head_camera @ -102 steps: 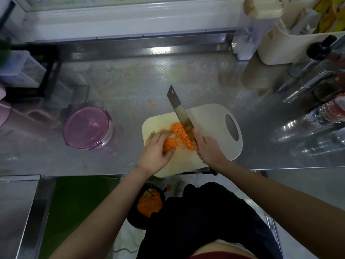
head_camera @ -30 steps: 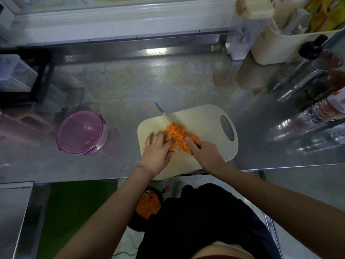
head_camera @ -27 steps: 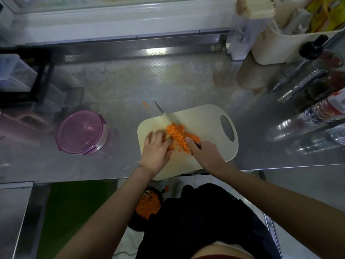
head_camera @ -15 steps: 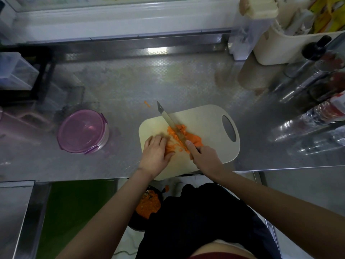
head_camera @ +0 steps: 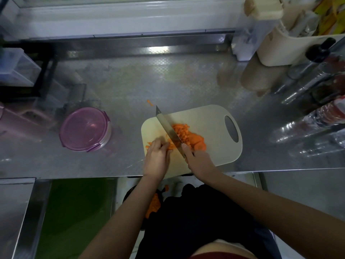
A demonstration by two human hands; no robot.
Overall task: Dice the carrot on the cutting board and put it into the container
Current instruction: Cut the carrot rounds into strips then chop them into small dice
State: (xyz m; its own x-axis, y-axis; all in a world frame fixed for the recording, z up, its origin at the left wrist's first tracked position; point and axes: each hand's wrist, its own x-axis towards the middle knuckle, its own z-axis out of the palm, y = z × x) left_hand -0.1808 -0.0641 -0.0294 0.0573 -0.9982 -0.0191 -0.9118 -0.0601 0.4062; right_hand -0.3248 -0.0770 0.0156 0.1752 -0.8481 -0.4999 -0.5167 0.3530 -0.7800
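Steel table (head_camera: 130, 81) runs under a window ledge, and a pale board (head_camera: 211, 118) lies at its near edge, handle hole to the right. On the board lies the carrot (head_camera: 188, 137), partly diced, with a few uncut slices at the right end of the heap. The right hand (head_camera: 198, 159) has its fingers wrapped round the handle of a knife (head_camera: 166, 126), forefinger laid along the blade, which slants across the heap with its tip past the board's far left edge. The left hand (head_camera: 157, 157) rests on small pieces left of the blade, fingers bent (they are blurred, so I cannot tell whether they pinch any). Below the table edge, a dark bowl (head_camera: 130, 195) holds more dice. One stray bit (head_camera: 150, 102) lies on the table beyond the knife tip. A purple-lidded tub (head_camera: 85, 128) stands well left of the board, and bottles (head_camera: 317, 116) lie at the right.
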